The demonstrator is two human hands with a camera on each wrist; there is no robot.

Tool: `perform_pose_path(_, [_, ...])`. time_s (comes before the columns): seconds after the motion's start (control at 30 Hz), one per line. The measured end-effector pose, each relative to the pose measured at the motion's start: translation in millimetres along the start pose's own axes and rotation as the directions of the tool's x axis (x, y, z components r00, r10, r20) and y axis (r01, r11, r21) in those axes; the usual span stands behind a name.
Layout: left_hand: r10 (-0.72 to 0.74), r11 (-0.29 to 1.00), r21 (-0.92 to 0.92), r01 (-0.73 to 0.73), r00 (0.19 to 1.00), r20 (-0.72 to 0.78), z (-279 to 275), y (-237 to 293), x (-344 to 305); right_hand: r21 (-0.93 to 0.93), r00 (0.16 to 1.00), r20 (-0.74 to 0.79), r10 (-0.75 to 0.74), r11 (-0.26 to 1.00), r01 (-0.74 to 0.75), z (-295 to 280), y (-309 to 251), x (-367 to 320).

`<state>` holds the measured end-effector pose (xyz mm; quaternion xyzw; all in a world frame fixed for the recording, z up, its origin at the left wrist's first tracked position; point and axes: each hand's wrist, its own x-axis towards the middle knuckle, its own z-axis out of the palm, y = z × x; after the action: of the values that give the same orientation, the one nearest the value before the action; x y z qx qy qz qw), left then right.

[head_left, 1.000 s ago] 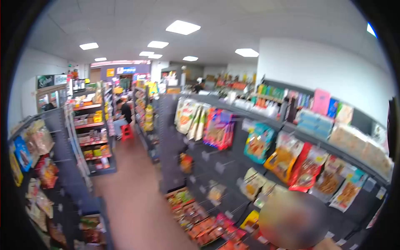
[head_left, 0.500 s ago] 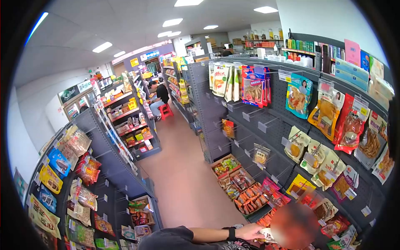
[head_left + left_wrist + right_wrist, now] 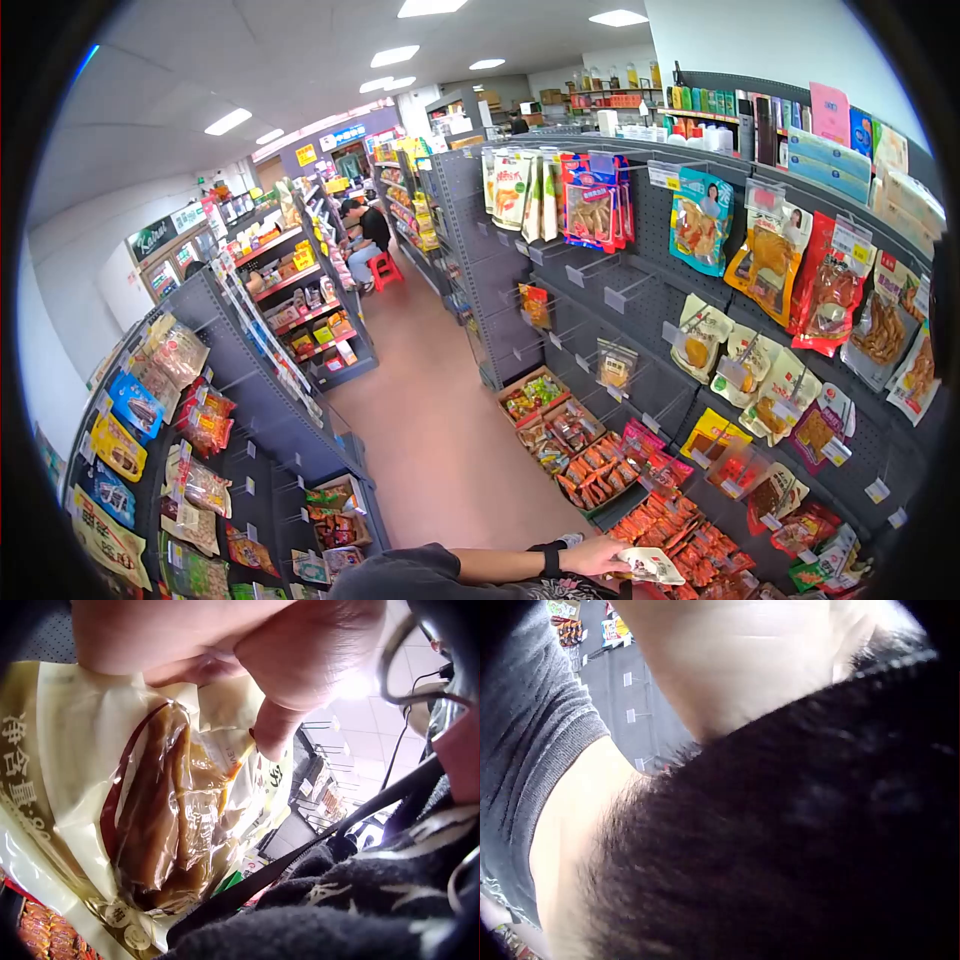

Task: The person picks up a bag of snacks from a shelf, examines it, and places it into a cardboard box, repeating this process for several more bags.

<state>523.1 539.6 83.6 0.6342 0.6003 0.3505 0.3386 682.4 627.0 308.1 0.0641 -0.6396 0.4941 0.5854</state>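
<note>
My left hand (image 3: 600, 555) reaches out at the bottom of the head view, a black band on its wrist. It grips a cream snack pouch (image 3: 650, 565) by its edge, in front of the lower shelf. In the left wrist view, thumb and fingers (image 3: 281, 727) pinch the top of this pouch (image 3: 67, 750). Glossy brown pieces show through its clear window, and Chinese print runs down one side. In the right wrist view my right hand (image 3: 735, 667) is seen only at its heel, against dark hair (image 3: 780, 840); its fingers are hidden.
Hanging snack bags (image 3: 770, 250) line a dark pegboard rack (image 3: 640, 290) on the right. Below them lie boxes of red-orange packets (image 3: 595, 470). Another snack rack (image 3: 250, 350) stands on the left. Between them an aisle (image 3: 430, 440) leads to a seated person (image 3: 370, 235) on a red stool (image 3: 383, 268).
The head view has tilted downward since a second ago, and my left arm with the snack pouch has come into fuller view. Over the last half second the view shifts only slightly.
</note>
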Motion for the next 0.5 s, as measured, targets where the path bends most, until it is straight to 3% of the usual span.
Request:
perform_pose_path(0.3, [-0.035,0.999,-0.009,0.037,0.993,0.113,3,-18,12,0.006,0.993,-0.01,-0.114,0.993,0.114,-23,-13,31])
perform_pose_path(0.4, [0.005,1.0,0.014,-0.006,0.996,0.089,-16,9,18,0.013,0.987,-0.005,-0.158,0.987,0.158,-30,-16,36])
perform_pose_path(0.47, [-0.09,0.995,0.039,0.087,0.993,0.078,-11,16,18,0.011,0.985,-0.013,-0.17,0.985,0.17,-37,-18,40])
perform_pose_path(0.5, [-0.101,0.994,-0.032,0.105,0.99,0.098,-7,12,20,0.004,0.983,-0.013,-0.181,0.983,0.182,-38,-19,44])
